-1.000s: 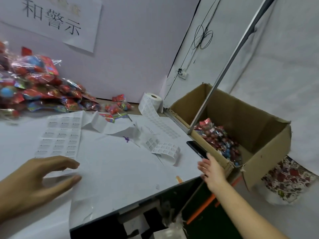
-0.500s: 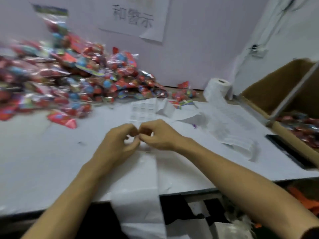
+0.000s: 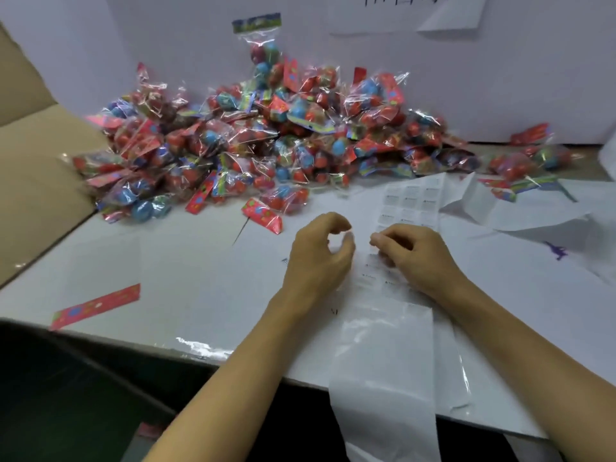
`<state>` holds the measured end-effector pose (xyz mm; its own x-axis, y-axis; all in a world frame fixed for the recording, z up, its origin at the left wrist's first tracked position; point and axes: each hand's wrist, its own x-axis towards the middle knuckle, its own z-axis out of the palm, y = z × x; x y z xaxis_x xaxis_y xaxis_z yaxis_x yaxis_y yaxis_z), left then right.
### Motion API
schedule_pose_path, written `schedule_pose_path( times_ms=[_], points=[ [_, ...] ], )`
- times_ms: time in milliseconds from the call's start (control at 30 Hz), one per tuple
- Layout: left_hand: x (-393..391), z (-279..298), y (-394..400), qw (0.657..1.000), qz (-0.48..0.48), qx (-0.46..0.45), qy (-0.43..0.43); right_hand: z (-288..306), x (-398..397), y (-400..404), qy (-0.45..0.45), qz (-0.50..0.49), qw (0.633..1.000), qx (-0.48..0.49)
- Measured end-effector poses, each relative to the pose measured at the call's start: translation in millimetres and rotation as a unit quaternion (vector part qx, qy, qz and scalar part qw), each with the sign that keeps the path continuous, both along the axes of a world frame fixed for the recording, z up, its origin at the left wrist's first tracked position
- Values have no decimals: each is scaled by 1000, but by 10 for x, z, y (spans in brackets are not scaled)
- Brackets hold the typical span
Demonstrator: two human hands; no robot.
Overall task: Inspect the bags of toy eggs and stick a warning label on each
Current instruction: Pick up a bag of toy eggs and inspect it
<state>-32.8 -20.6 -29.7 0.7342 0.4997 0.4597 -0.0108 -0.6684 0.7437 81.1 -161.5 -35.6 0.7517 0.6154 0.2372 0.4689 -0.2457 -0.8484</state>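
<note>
Hands have parted since before: left hand (image 3: 320, 251) fingers curled (empty), right hand (image 3: 411, 253) pinching label strip (image 3: 393, 295)

A small packing workshop: beyond the hands (image 3: 363, 251) a heap of bagged toy eggs (image 3: 253, 151) covers the white worktop (image 3: 186, 271), a label strip (image 3: 410, 201) beside, a cardboard box (image 3: 30, 161) far left.

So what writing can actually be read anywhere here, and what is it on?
Paper sign on the wall: dark characters, cut off by the top edge, not readable.
Label sheet: small print on each label, too small to read.
Bags of toy eggs: patterned header cards, no legible words.
Nothing here can be quoted.
</note>
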Motion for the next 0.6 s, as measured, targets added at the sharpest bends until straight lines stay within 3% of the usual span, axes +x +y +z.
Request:
schedule_pose_path(
  times_ms=[100,200,300,367,600],
  points=[
    [86,63,224,995,89,45,7,3,6,8,31,4,999,14],
    [199,124,513,975,176,106,87,-6,-11,8,40,13,999,11],
    [253,96,682,939,251,84,221,7,-33,-4,40,14,999,13],
    [254,26,714,930,265,56,248,24,-44,-19,43,11,999,17],
    [178,-117,730,976,210,18,52,49,-48,-27,58,0,998,24]
  ],
)
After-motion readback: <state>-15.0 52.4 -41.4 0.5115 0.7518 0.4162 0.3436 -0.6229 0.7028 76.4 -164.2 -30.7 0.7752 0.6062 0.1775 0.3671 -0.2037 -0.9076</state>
